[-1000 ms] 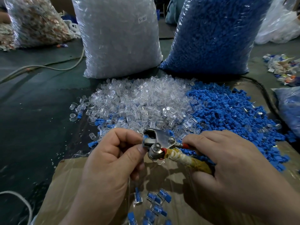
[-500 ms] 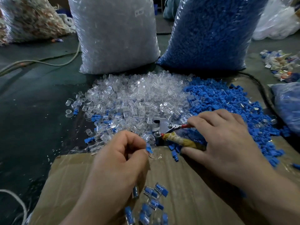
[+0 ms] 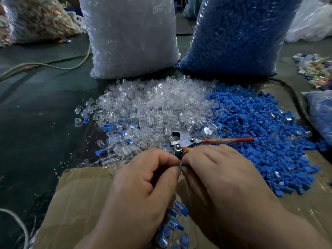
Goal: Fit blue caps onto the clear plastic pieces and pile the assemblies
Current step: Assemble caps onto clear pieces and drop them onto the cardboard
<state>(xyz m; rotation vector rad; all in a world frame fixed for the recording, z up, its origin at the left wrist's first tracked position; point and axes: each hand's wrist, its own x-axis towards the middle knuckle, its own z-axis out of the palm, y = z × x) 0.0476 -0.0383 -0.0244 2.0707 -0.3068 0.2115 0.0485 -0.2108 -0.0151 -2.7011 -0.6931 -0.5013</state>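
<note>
My left hand point(image 3: 143, 184) and my right hand point(image 3: 219, 178) meet fingertip to fingertip over the cardboard sheet point(image 3: 77, 198). Between them shows a small blue cap point(image 3: 180, 164), pinched by both hands; any clear piece under it is hidden. Just beyond my fingers the metal pliers point(image 3: 185, 141) with a red handle lie on the heaps. A heap of clear plastic pieces point(image 3: 152, 106) spreads ahead at centre, a heap of blue caps point(image 3: 260, 133) to its right. Several capped assemblies point(image 3: 175, 221) lie on the cardboard below my hands.
Two tall bags stand behind the heaps: a clear-piece bag point(image 3: 131, 36) and a blue-cap bag point(image 3: 239, 33). Another bag point(image 3: 34, 20) sits far left, a small blue-filled bag point(image 3: 321, 115) at right, mixed scraps point(image 3: 314, 69) far right. A pale cable point(image 3: 45, 64) crosses the dark floor.
My right hand has let go of the pliers, which now lie on the heaps. It has come in to meet my left hand, and both now pinch a blue cap.
</note>
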